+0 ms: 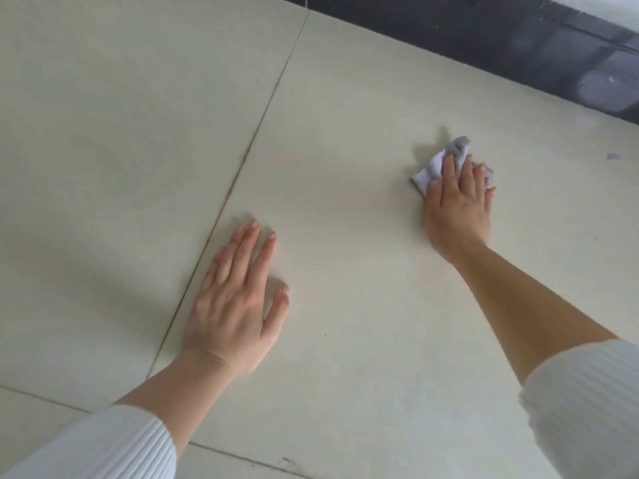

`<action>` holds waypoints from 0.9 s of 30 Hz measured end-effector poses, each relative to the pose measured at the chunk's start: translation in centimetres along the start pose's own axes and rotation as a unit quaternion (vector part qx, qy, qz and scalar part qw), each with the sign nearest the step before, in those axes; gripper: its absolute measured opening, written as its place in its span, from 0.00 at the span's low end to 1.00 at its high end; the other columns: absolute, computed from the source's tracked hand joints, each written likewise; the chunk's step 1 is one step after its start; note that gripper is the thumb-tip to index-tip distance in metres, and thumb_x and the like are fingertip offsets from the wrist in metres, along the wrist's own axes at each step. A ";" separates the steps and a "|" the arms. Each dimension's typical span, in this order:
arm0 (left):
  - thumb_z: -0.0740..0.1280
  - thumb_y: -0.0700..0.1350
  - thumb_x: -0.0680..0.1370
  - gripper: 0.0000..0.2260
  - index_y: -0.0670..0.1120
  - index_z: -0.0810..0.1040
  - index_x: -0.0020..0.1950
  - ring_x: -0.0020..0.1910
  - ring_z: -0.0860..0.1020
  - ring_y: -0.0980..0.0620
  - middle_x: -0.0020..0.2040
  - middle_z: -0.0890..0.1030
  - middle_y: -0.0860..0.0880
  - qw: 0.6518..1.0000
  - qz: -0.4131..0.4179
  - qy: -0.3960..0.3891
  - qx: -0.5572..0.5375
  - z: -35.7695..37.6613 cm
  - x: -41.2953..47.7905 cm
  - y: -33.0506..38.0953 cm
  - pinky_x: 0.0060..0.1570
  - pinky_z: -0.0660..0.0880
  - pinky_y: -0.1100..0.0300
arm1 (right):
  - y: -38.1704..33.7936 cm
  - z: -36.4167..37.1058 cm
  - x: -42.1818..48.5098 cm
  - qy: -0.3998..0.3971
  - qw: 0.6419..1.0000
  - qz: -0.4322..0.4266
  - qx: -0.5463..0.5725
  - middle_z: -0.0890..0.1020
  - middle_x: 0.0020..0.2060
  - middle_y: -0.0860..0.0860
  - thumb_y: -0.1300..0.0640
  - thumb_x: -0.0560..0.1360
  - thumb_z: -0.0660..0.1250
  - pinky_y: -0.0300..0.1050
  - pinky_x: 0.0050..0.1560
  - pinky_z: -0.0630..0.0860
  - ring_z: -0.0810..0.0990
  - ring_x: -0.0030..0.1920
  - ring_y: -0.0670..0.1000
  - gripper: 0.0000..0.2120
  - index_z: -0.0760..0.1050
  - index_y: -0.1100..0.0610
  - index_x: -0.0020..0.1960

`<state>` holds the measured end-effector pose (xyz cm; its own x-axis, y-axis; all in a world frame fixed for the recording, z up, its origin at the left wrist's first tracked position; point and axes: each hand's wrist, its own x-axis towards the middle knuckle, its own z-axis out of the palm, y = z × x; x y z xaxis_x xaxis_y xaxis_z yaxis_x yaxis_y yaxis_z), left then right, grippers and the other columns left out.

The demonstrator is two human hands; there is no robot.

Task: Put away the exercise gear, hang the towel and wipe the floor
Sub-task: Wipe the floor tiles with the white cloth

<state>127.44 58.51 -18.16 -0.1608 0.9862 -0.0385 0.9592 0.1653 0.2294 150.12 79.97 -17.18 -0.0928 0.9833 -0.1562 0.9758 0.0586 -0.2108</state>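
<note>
Cloth (446, 164), small, pale and crumpled at two o'clock in the head view, looked soft, light and limp, best kept bunched under the palm, where the right hand (458, 202) pressed it to the floor (103, 133) with flat fingers, while the left hand (235, 302) lay spread at seven o'clock.

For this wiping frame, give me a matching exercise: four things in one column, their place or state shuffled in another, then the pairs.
Things
1 left hand
2 right hand
3 cloth
4 skirting strip

Place or state
A dark, along the top right edge
B crumpled and pale, under fingers
C flat on the floor, holding nothing
D pressing down on the cloth

Pairs: 1-C, 2-D, 3-B, 4-A
</note>
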 end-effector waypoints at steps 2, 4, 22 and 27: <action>0.52 0.55 0.78 0.30 0.43 0.59 0.77 0.77 0.54 0.47 0.78 0.57 0.43 1.000 0.002 0.004 -0.001 0.0 0.0 0.0 0.75 0.51 0.51 | -1.6 0.5 -0.8 0.003 1.000 -0.004 0.006 0.48 0.78 0.52 0.49 0.83 0.44 0.51 0.76 0.39 0.43 0.78 0.53 0.25 0.46 0.51 0.79; 0.52 0.55 0.78 0.30 0.42 0.60 0.77 0.77 0.54 0.47 0.78 0.57 0.42 1.000 0.001 0.007 -0.003 0.0 0.0 0.0 0.75 0.51 0.51 | -2.4 0.9 -3.1 -0.007 0.997 -0.077 -0.012 0.48 0.78 0.53 0.48 0.83 0.45 0.50 0.75 0.39 0.44 0.78 0.53 0.25 0.46 0.50 0.79; 0.46 0.53 0.80 0.29 0.37 0.59 0.76 0.76 0.55 0.41 0.77 0.58 0.38 0.998 0.061 -0.001 0.005 0.9 -3.2 -0.3 0.74 0.54 0.45 | 1.0 5.3 -35.4 -0.104 0.866 -0.487 -0.035 0.62 0.76 0.49 0.51 0.81 0.56 0.52 0.73 0.61 0.56 0.77 0.51 0.21 0.67 0.49 0.73; 0.48 0.51 0.81 0.27 0.37 0.60 0.75 0.76 0.57 0.42 0.76 0.60 0.37 0.988 0.148 -0.028 0.025 0.2 -7.7 -1.3 0.74 0.54 0.49 | 4.1 3.5 -27.9 -0.062 0.864 -0.474 -0.155 0.61 0.76 0.55 0.51 0.82 0.50 0.52 0.75 0.53 0.56 0.76 0.55 0.24 0.59 0.55 0.77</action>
<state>127.49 50.69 -18.33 0.1409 0.9895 -0.0307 0.9729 -0.1326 0.1895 156.01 52.19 -17.10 -0.8822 0.4425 -0.1609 0.4532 0.8907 -0.0356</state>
